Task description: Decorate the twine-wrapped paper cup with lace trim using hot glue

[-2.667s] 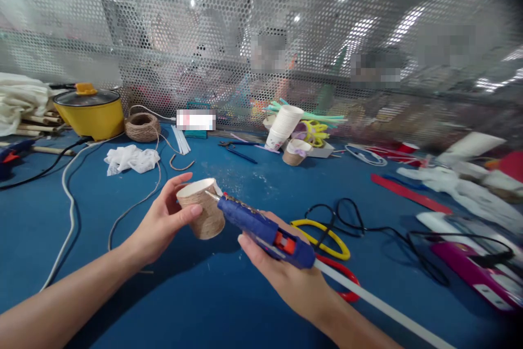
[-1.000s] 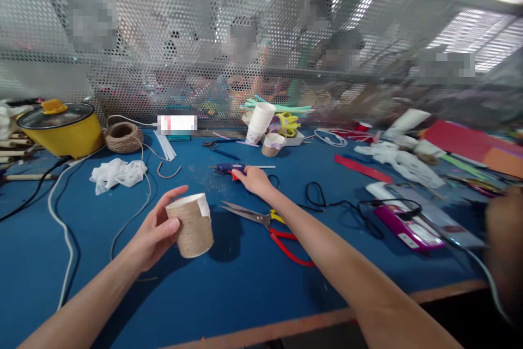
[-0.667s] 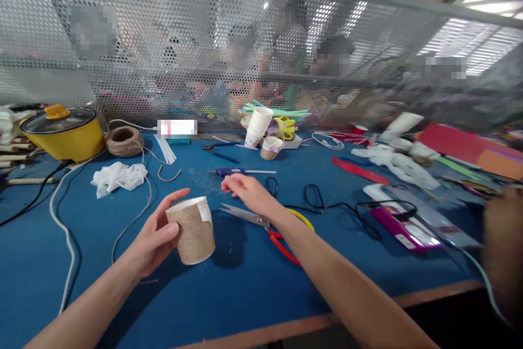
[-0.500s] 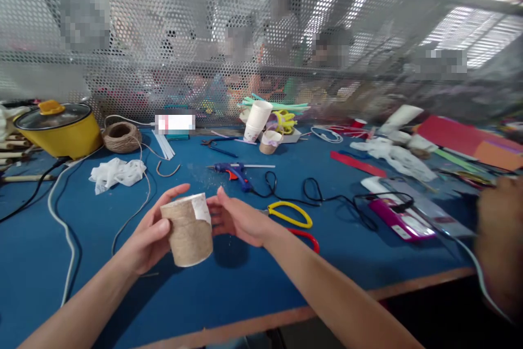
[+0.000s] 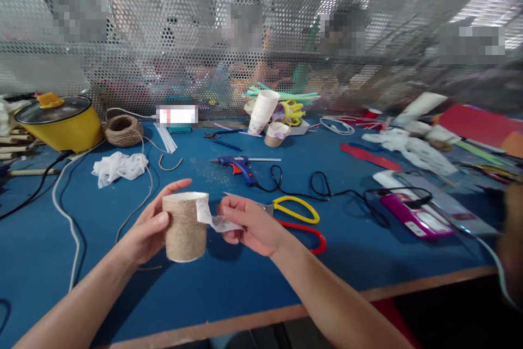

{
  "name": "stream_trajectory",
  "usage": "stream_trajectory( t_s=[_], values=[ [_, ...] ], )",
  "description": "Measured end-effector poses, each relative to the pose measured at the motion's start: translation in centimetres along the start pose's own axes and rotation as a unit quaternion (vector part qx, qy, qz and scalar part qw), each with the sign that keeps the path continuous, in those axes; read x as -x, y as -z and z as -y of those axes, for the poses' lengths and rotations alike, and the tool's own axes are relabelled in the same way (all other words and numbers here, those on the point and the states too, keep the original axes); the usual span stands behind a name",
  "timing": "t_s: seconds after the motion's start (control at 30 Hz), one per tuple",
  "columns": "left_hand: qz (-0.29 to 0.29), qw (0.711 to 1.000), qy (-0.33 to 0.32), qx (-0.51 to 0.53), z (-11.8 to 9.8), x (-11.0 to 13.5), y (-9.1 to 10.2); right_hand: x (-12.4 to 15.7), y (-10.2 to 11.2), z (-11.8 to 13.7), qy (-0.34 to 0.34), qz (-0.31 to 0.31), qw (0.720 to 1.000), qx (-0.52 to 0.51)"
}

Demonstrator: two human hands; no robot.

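My left hand [image 5: 149, 226] grips a cup wrapped in brown twine [image 5: 184, 234] from its left side, above the blue table. A strip of white lace-like ribbon [image 5: 210, 217] lies against the cup's upper right side and runs off to the right. Its loose end is pinched in the fingers of my right hand [image 5: 247, 224]. Just behind and right of that hand lie scissors [image 5: 296, 208] with one yellow and one red handle loop. A blue hot glue gun [image 5: 237, 163] rests farther back, a glue stick poking from its rear.
A yellow electric pot [image 5: 61, 123], a twine roll [image 5: 123, 130] and crumpled white ribbon [image 5: 119, 168] are at the left. Stacked paper cups [image 5: 263, 112] and pliers [image 5: 224, 139] stand or lie at the back. Right are a purple box [image 5: 412, 217] and a black cord [image 5: 347, 196].
My right hand has gone from open beside the cup to pinching the white ribbon and drawing its end out rightward. The cup is more upright in my left hand.
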State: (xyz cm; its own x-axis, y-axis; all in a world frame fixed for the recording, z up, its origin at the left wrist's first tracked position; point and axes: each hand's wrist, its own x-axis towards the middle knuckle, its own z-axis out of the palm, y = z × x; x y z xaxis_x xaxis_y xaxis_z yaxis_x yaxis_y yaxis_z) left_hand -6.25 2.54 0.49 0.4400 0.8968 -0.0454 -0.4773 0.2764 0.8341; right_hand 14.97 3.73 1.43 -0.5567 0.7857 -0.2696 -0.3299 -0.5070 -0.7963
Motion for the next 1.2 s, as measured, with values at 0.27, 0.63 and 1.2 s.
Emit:
stream_trajectory(
  t_s=[0.27, 0.63, 1.2],
  values=[
    [-0.079, 0.996, -0.008, -0.036, 0.0, -0.4, -0.5, 1.5, -0.3, 1.1, 0.108, 0.000, 0.993, 0.051],
    [-0.087, 0.995, 0.021, -0.038, -0.2, -0.7, 0.2, 1.6, 0.4, 1.5, 0.057, -0.042, 0.914, 0.400],
    [0.049, 0.992, 0.089, 0.081, 0.8, -0.9, -0.3, 1.9, -1.8, 2.4, 0.234, 0.064, 0.825, 0.510]
  ],
)
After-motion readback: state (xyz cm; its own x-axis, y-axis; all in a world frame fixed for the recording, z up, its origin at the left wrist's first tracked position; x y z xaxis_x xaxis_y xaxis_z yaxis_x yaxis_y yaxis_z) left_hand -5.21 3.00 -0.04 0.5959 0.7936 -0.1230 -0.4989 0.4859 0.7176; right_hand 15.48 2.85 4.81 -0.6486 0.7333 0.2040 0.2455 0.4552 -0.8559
